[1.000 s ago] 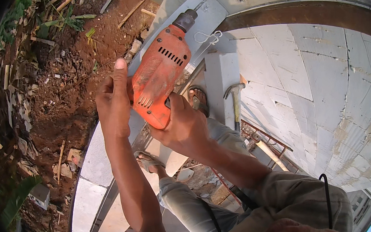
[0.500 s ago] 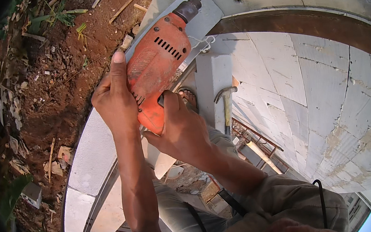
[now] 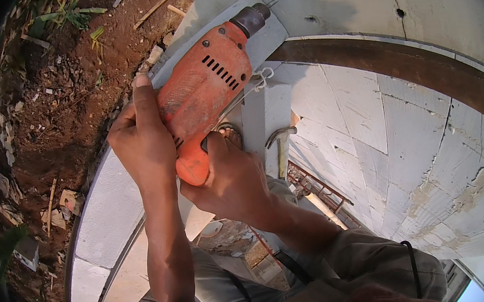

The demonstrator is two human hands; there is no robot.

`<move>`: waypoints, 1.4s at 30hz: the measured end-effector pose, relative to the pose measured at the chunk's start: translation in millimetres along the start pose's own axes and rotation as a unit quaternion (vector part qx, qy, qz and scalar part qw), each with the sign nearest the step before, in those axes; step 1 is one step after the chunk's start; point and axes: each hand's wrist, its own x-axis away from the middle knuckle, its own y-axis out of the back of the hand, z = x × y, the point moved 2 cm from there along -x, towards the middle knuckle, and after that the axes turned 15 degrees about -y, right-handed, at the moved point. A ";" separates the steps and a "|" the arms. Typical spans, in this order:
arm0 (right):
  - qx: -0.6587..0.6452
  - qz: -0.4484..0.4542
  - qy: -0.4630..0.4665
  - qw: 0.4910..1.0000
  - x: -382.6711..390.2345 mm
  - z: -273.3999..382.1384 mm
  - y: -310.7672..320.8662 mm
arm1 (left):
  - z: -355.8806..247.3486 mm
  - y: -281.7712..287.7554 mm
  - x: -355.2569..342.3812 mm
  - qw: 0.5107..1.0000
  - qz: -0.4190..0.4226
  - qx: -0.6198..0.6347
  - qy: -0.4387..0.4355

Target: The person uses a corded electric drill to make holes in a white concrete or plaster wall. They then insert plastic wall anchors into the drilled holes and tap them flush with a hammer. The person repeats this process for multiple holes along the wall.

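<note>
An orange, dirt-smeared power drill points up and to the right, its dark chuck close to the pale wall. A thin bit reaches from the chuck to a small dark hole in that wall. My right hand is closed round the drill's rear handle, with the index finger at the black trigger. My left hand supports the drill body from its left side, thumb lying up along it; the other fingers are mostly hidden.
White blocks form a wall top below my left arm, with red soil and debris beyond. A claw hammer lies on a pale ledge near my foot. A brown beam runs along the block wall at right.
The view has shifted slightly, so the drill and both hands appear a little lower and further left. Both hands keep their hold, and the bit still points at the wall hole.
</note>
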 end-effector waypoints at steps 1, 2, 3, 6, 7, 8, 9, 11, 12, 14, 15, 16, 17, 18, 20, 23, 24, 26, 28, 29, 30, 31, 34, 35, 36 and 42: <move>0.017 0.022 0.014 1.000 -2.6 -0.5 3.5 | -5.7 -0.7 1.1 1.000 -0.001 0.002 0.003; 0.022 0.025 0.016 0.999 -2.4 -0.2 4.7 | -8.1 0.5 2.3 1.000 0.004 -0.001 0.007; 0.027 0.028 0.018 0.999 -2.2 -0.1 5.8 | -8.0 -0.1 2.9 1.000 0.003 -0.007 0.012; 0.046 0.038 0.004 0.998 -0.7 1.1 6.3 | -8.4 2.2 2.4 1.000 0.005 -0.019 0.016; 0.053 0.042 -0.004 0.998 0.3 2.4 5.2 | -8.2 3.8 1.9 1.000 0.006 -0.022 0.013; 0.045 0.038 0.005 0.998 -1.5 2.2 6.3 | -8.9 2.6 1.8 1.000 -0.001 -0.022 0.011; 0.038 0.033 0.014 0.999 -2.7 2.0 6.2 | -8.9 1.4 1.6 1.000 -0.001 -0.020 0.014; 0.019 0.034 0.020 0.999 -4.8 0.7 6.8 | -7.4 0.1 1.5 1.000 0.001 -0.020 0.020; 0.007 0.038 0.017 0.999 -5.5 -0.8 7.3 | -7.3 -0.2 1.8 0.999 0.007 -0.028 0.022; 0.009 0.047 0.018 0.999 -7.3 -2.0 8.8 | -10.4 -1.5 1.9 0.999 0.019 -0.044 0.023; 0.022 0.051 0.023 0.998 -7.4 -1.6 10.0 | -12.8 -1.5 2.5 0.999 0.013 -0.041 0.027; 0.035 0.056 0.027 0.997 -7.8 -1.3 10.9 | -15.3 -1.3 3.9 0.999 0.008 -0.037 0.031; 0.031 0.055 0.029 0.998 -7.5 -1.4 10.0 | -15.3 -1.3 3.9 0.999 0.006 -0.033 0.034; 0.026 0.055 0.031 0.998 -7.5 -1.5 9.3 | -14.5 -1.2 1.7 0.999 0.007 -0.028 0.027; 0.014 0.053 0.039 0.998 -7.9 -2.3 8.8 | -10.8 -0.2 -0.2 1.000 0.008 -0.019 0.017; 0.003 0.051 0.049 0.998 -8.9 -2.6 8.5 | -6.6 -3.5 1.7 0.999 -0.036 -0.010 -0.021; 0.008 0.052 0.046 0.998 -9.0 -1.6 8.4 | -7.5 -3.7 0.8 0.999 -0.033 -0.007 -0.015; 0.012 0.054 0.043 0.998 -9.4 -0.8 8.7 | -10.1 -3.9 0.2 1.000 -0.027 -0.004 -0.001; 0.011 0.054 0.042 0.998 -10.2 -2.0 9.8 | -13.2 -4.9 1.1 1.000 -0.012 -0.017 0.005; 0.009 0.055 0.049 0.997 -10.4 -1.9 10.1 | -13.8 -4.0 1.5 1.000 -0.006 -0.022 0.006; 0.007 0.056 0.055 0.997 -10.7 -2.0 10.8 | -13.9 -3.1 1.8 1.000 -0.005 -0.024 0.003; 0.005 0.056 0.061 0.997 -11.2 -2.2 11.3 | -13.7 -2.4 1.8 1.000 -0.003 -0.026 0.000; -0.010 0.060 0.067 0.996 -10.8 -4.6 10.9 | -12.4 -4.8 3.5 1.000 -0.015 -0.019 -0.011; -0.005 0.060 0.069 0.996 -10.9 -4.5 11.1 | -12.2 -5.7 3.5 1.000 -0.022 -0.014 -0.016; 0.000 0.060 0.071 0.996 -10.9 -4.0 11.7 | -13.1 -5.7 3.5 1.000 -0.019 -0.016 -0.013; 0.022 0.100 0.046 0.994 -11.8 -3.8 16.9 | -16.9 -7.0 3.1 1.000 -0.007 -0.029 -0.010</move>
